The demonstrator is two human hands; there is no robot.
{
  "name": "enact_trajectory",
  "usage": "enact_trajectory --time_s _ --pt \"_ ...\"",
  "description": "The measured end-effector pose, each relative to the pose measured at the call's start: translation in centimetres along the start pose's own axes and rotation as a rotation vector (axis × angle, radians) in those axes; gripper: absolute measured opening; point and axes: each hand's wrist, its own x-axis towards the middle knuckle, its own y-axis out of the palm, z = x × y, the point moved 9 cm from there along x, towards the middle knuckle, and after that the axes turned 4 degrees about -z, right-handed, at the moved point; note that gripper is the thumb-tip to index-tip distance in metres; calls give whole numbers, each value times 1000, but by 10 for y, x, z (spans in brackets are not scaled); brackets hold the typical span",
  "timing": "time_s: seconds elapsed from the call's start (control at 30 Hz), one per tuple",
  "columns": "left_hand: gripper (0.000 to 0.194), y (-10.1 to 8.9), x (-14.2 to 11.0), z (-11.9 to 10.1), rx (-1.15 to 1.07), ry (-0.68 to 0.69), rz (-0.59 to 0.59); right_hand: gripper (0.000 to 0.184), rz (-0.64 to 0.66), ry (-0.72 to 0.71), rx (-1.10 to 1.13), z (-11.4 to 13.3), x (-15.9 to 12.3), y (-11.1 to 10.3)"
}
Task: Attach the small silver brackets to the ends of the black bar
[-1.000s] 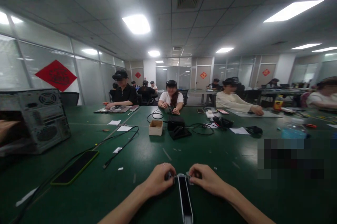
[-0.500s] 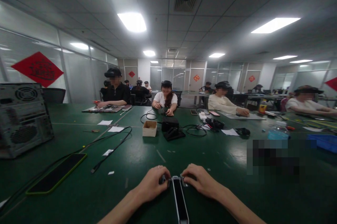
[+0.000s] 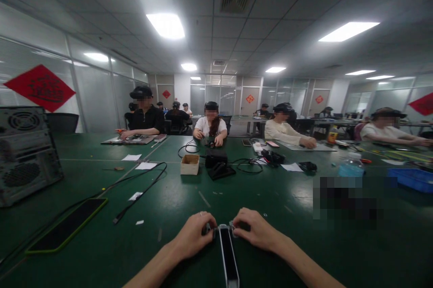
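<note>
A long, narrow frame [image 3: 228, 252] with silver edges and a dark middle lies in front of me, its near end at the bottom of the view. My left hand [image 3: 198, 231] is closed at the left of its far end, thumb and fingers curled round a small silver-grey metal piece [image 3: 214, 231]. On the other side, my right hand [image 3: 253, 229] pinches a similar small metal piece [image 3: 233, 228] beside the far end. The fingers partly cover both pieces, and I cannot tell whether they are attached to the frame.
A phone with a green edge [image 3: 67, 225] and a black cable [image 3: 138, 197] lie left. Farther off are a small cardboard box [image 3: 190, 164], a black device [image 3: 216, 161], a computer case [image 3: 27, 157] and a blue tray [image 3: 411, 179]. Several people sit across the green table [image 3: 176, 193].
The whole view has shifted slightly, so the scene sits a little farther left. Both hands keep their grips at the far end of the frame, almost unmoved.
</note>
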Motion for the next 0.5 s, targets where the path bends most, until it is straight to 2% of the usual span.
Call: enact_trajectory --time_s 0.17,0.37,0.5 --pt "19 -1 0 -1 -7 -9 6 12 -23 87 83 -6 1 -1" --pt "17 -1 0 -3 -4 13 -14 18 -7 8 25 0 0 -1" --pt "16 0 0 0 0 -1 -14 15 -42 37 36 -3 2 -3"
